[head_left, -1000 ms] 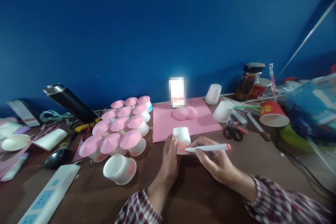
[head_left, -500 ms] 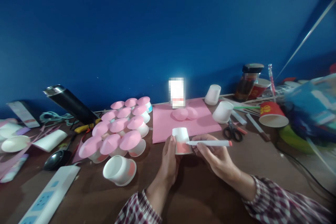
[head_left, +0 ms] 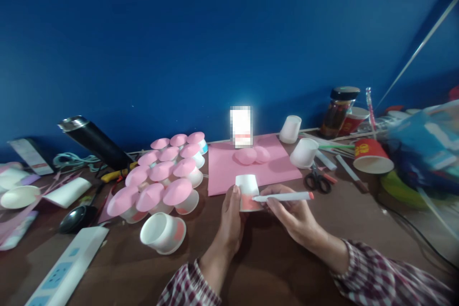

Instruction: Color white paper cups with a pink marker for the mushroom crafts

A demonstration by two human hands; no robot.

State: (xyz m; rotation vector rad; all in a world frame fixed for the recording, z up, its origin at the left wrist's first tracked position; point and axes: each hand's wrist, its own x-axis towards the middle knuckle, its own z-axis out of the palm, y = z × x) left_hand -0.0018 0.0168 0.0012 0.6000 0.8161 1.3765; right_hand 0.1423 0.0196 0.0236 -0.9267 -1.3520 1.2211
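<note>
Left hand (head_left: 231,217) grips a paper cup (head_left: 246,182), probably to steady its side against the marker (head_left: 287,196) gripped in the right hand (head_left: 297,217); pink-topped cups (head_left: 178,191) stand at left.

The one camera here, worn on the head, looks forward and down from above and behind the hands (head_left: 231,222), near enough to catch both sleeves (head_left: 371,267), wide enough for the worktop (head_left: 279,275) either side and the blue wall (head_left: 215,48) beyond.

The marker (head_left: 287,196) meets the cup (head_left: 246,183) higher than a second ago, nearer the top of the orange patch (head_left: 246,203).
</note>
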